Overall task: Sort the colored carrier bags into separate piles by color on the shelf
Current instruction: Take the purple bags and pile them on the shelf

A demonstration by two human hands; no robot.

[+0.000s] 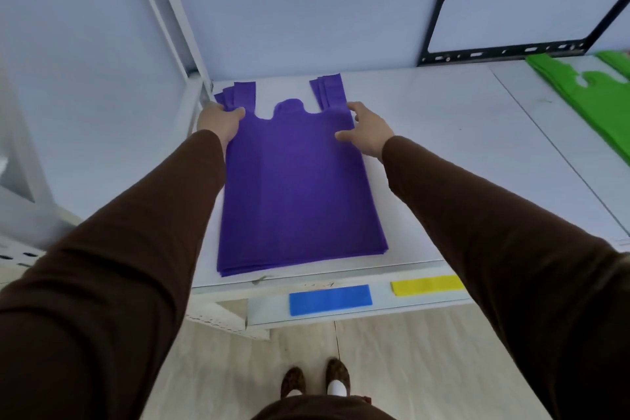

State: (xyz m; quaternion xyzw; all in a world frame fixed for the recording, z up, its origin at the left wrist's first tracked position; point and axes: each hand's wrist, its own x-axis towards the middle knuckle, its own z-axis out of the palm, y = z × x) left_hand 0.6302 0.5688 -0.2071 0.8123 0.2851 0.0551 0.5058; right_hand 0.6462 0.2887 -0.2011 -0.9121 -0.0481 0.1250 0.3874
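A flat pile of purple carrier bags (300,187) lies on the white shelf (460,153), handles pointing toward the wall. My left hand (220,121) grips the pile's left handles, thumb on top. At the right handles my right hand (370,131) rests on the pile's edge with its fingers spread. Green bags (586,92) lie at the shelf's far right. On a lower shelf a blue bag (330,299) and a yellow bag (428,285) peek out.
A white upright post (170,17) of the shelving stands just left of the purple pile. A black metal bracket (525,14) hangs on the wall behind the shelf. Below are a wooden floor (392,368) and my shoes.
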